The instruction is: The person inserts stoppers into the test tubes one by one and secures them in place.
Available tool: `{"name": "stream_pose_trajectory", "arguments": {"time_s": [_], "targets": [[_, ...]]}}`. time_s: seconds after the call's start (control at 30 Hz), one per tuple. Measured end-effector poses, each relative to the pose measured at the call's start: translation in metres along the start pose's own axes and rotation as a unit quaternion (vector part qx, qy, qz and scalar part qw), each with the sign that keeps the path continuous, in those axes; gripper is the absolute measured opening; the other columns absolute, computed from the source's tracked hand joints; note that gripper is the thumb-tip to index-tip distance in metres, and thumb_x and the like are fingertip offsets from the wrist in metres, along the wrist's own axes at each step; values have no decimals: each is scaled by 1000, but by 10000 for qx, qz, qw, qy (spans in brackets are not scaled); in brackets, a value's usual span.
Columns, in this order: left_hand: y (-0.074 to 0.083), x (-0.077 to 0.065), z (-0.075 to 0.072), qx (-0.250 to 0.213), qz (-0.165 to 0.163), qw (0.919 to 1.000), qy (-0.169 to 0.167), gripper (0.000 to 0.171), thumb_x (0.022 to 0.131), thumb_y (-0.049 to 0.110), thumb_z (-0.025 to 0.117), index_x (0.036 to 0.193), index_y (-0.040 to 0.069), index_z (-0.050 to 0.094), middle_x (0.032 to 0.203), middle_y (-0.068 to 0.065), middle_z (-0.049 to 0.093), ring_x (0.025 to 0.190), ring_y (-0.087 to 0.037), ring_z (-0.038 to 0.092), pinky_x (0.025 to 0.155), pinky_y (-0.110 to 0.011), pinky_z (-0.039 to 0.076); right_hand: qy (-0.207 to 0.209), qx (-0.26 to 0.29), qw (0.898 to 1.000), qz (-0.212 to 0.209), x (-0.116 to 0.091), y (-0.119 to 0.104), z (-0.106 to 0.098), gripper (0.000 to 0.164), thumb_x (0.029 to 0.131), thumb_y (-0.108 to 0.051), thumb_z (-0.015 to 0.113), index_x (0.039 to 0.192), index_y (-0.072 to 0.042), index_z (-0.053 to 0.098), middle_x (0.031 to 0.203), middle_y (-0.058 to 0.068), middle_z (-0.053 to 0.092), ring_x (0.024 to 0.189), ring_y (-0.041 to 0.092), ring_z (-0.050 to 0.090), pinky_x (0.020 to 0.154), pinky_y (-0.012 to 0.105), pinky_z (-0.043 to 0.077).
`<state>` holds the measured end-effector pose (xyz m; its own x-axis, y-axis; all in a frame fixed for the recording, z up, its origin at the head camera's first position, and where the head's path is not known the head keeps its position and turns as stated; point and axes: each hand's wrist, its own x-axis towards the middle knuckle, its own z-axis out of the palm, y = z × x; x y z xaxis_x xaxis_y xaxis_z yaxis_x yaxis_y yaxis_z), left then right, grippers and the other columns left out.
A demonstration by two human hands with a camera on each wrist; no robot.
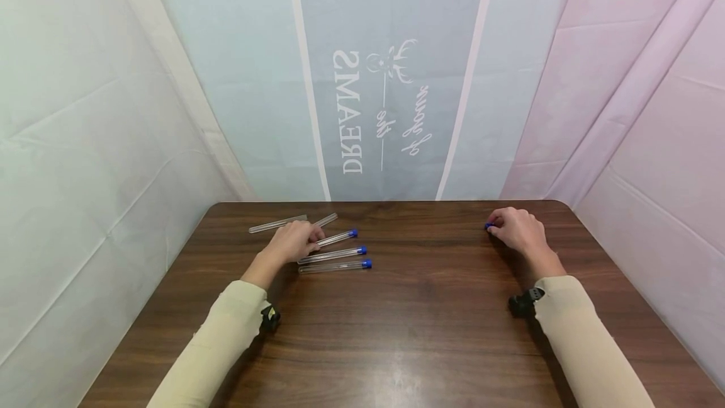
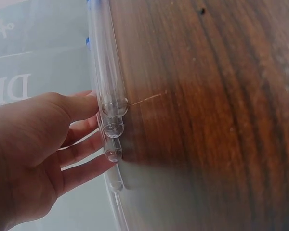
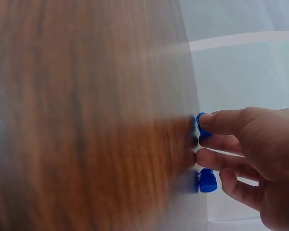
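Observation:
My left hand [image 1: 294, 241] reaches over a group of clear test tubes at the left. Its thumb and fingertips lie along the nearest side of a blue-capped test tube [image 1: 338, 238], with the fingers only loosely bent in the left wrist view. Two more capped tubes, a middle one [image 1: 331, 255] and a front one [image 1: 334, 266], lie in front. Beyond the hand are two uncapped tubes, one long on the left [image 1: 277, 224] and one [image 1: 326, 220] partly hidden by the hand. My right hand [image 1: 518, 228] pinches a small blue cap [image 3: 203, 126] between thumb and finger.
Another blue cap [image 3: 207, 181] stands beside the right hand's lower fingers. Everything is on a dark wood-grain table [image 1: 408, 307], whose back edge runs just beyond both hands. A printed cloth [image 1: 385, 17] hangs behind it.

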<state>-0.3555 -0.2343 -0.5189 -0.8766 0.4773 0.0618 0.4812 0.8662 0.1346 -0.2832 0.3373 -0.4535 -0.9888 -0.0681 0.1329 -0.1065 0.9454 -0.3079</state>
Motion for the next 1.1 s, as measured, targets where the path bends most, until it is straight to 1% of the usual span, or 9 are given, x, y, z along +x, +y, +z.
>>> {"name": "stream_pose_trajectory", "arguments": {"time_s": [0.17, 0.23, 0.33, 0.4, 0.47, 0.53, 0.73, 0.9, 1.1], "targets": [[0, -2, -5, -54, 167, 9998, -8, 17, 103, 36, 84, 119, 34, 83, 96, 17, 82, 90, -12, 73, 72, -38, 58, -42, 29, 10000, 26, -1, -1, -2, 18, 105, -20, 76, 118, -9, 83, 118, 23, 84, 110, 54, 75, 82, 71, 58], [12, -8, -22, -149, 151, 9997, -94, 16, 103, 33, 84, 119, 31, 83, 97, 14, 83, 92, -14, 75, 74, -42, 60, -64, 38, 10000, 24, 0, -2, -4, 19, 105, -19, 75, 118, -9, 83, 118, 23, 84, 110, 53, 76, 82, 71, 58], [37, -20, -55, -243, 116, 9995, -186, 17, 104, 28, 82, 120, 24, 85, 104, 5, 85, 100, -21, 78, 82, -49, 63, -65, 38, 10000, -8, 1, -4, -7, 20, 104, -19, 75, 118, -8, 83, 117, 22, 84, 109, 52, 76, 82, 70, 58], [55, -29, -79, -304, -24, 9993, -223, 17, 104, 23, 82, 120, 21, 85, 108, 1, 86, 105, -24, 79, 87, -51, 64, -26, 26, 10000, -25, 3, -5, -10, 20, 103, -19, 75, 117, -9, 84, 116, 21, 85, 108, 52, 76, 81, 69, 58], [62, -32, -91, -241, -104, 9994, -205, 18, 105, 21, 80, 123, 18, 84, 112, -4, 85, 106, -26, 79, 89, -51, 64, 18, -15, 10000, -50, 5, -6, -14, 20, 103, -20, 75, 118, -9, 84, 115, 20, 85, 107, 51, 77, 78, 68, 58], [65, -32, -98, -168, -198, 9995, -185, 20, 106, 21, 78, 125, 17, 84, 114, -4, 84, 105, -26, 79, 87, -49, 64, 25, -48, 10000, -50, 7, -8, -18, 21, 103, -20, 74, 119, -9, 83, 116, 20, 85, 106, 51, 77, 77, 67, 58], [61, -28, -107, -138, -310, 9993, -128, 22, 106, 23, 79, 127, 17, 83, 118, -6, 86, 107, -27, 81, 85, -51, 64, -62, -67, 10000, -6, 11, -11, -28, 24, 105, -21, 73, 123, -7, 83, 119, 20, 85, 106, 50, 77, 80, 68, 59], [58, -27, -108, -149, -372, 9991, -99, 24, 106, 24, 79, 128, 15, 82, 117, -4, 85, 109, -27, 80, 89, -53, 64, -45, 8, 10000, -12, 12, -14, -27, 26, 104, -23, 75, 123, -6, 83, 118, 21, 85, 106, 48, 77, 84, 69, 59], [59, -27, -109, -187, -448, 9988, -94, 23, 107, 24, 78, 128, 15, 82, 116, -4, 85, 108, -27, 80, 91, -54, 64, 9, 128, 9998, -151, 13, -23, -24, 26, 105, -24, 74, 123, -7, 83, 118, 21, 85, 108, 45, 77, 85, 66, 59]]}}
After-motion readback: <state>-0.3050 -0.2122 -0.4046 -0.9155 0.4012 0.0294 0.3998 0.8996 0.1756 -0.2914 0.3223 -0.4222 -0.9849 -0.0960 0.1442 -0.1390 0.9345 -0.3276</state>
